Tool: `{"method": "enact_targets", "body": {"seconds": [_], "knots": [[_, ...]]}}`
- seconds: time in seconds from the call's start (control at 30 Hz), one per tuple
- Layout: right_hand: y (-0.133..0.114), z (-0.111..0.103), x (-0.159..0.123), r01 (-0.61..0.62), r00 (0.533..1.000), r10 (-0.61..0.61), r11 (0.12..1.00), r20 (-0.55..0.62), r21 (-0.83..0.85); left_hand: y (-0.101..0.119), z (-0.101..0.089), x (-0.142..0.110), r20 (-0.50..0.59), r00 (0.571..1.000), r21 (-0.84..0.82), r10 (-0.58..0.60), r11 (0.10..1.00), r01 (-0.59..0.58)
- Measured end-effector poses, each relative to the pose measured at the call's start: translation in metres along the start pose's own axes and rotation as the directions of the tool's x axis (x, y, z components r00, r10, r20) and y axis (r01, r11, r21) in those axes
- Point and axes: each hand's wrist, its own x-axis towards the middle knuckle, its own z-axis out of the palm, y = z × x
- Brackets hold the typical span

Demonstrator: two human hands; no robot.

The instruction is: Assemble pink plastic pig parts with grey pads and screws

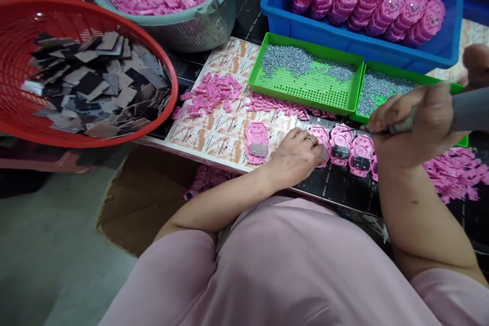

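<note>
Pink plastic casings point(341, 137) stand in a close row on the dark, patterned part of the tabletop point(336, 186), in front of the person and between the two hands. Black plates sit in the lower parts of two of them. The left hand point(300, 155) lies palm down, its fingers bent over the casing at the row's left end; whether they pinch it cannot be told. The right hand point(430, 114) is closed around a grey cylindrical tool point(471, 107), held nearly level above the row's right end.

A single pink casing with a grey plate point(257, 142) lies apart, left of the left hand. Beyond the row are two green plastic trays point(305, 97) of small silvery screws, with a blue plastic bin point(362, 43) of stacked pink casings behind them. Small pink plastic pieces point(216, 91) lie loose farther left, near a red plastic basket point(173, 86) of grey and black plates and a grey-green basket point(187, 30) heaped with pink parts.
</note>
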Motion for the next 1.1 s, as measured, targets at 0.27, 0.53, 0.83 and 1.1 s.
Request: {"method": "enact_targets", "body": {"seconds": [0.27, 0.53, 0.83, 1.1], "knots": [[-0.032, 0.007, -0.025, -0.072, 0.994, 0.064, 0.993, 0.083, 0.089, 0.002, -0.005, 0.000, -0.234, 0.972, -0.006, -0.003, 1.000, 0.002], [-0.046, 0.005, -0.036, -0.116, 0.974, 0.088, 0.985, 0.209, 0.126, 0.005, -0.002, -0.003, -0.214, 0.977, -0.103, -0.009, 0.995, -0.014], [-0.050, 0.002, -0.037, -0.097, 0.964, 0.057, 0.985, 0.261, 0.145, 0.007, 0.000, -0.006, -0.255, 0.965, -0.235, -0.053, 0.972, -0.009], [-0.044, 0.008, -0.042, -0.159, 0.972, 0.141, 0.984, 0.188, 0.081, 0.007, 0.003, -0.007, -0.186, 0.980, -0.211, -0.066, 0.977, 0.026]]}}
